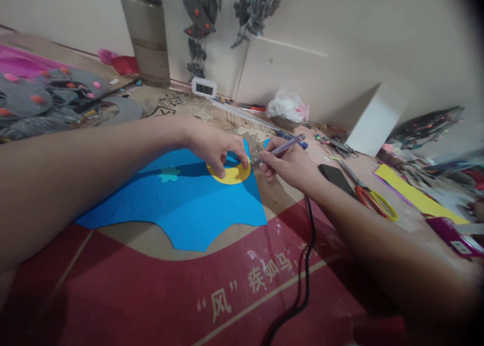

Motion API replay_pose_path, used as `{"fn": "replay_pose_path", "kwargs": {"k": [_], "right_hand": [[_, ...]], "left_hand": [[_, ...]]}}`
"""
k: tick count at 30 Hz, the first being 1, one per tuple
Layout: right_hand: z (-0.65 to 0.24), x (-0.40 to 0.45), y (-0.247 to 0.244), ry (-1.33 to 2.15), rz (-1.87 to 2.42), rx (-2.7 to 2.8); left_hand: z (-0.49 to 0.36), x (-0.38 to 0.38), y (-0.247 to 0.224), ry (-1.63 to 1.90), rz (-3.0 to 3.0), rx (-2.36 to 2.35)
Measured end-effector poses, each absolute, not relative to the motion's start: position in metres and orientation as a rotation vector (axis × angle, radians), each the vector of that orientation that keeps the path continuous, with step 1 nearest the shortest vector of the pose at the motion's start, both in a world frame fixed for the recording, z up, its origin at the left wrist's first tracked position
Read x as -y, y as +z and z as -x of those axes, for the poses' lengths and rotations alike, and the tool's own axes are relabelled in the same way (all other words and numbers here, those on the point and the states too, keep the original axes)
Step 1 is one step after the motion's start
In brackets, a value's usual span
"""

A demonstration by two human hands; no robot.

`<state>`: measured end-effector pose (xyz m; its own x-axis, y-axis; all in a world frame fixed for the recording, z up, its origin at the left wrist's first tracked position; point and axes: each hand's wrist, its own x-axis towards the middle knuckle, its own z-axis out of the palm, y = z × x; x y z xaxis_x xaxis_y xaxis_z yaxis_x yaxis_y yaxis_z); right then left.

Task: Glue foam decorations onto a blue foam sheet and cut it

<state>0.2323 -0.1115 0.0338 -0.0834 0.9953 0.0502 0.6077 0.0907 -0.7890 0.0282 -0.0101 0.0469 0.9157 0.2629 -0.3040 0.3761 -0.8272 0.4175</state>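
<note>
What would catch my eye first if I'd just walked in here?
Probably the big blue sheet in the middle, with a curved yellow piece near its right edge, under the left grip. Next, the pen in the right grip, beside that edge. Then the scissors with red and yellow handles, farther right.

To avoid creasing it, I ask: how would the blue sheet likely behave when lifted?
The blue sheet looks thin and flat, so it is probably light and bendable. Its tab between two curved edges may flop first. The yellow crescent on it, if loose, might slide off.
</note>
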Motion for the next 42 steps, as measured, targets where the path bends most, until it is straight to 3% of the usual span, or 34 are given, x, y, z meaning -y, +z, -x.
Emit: {"fn": "replay_pose_path", "kwargs": {"k": [19, 42], "right_hand": [[-0.225, 0.101, 0.04, 0.762, 1.645, 1.739], [-0.229, 0.081, 0.021, 0.795, 1.483, 1.658]], "left_hand": [[-0.03, 0.004, 0.044, -0.357, -2.661, -0.454], [-0.028, 0.001, 0.033, -0.153, -2.582, -0.473]]}}
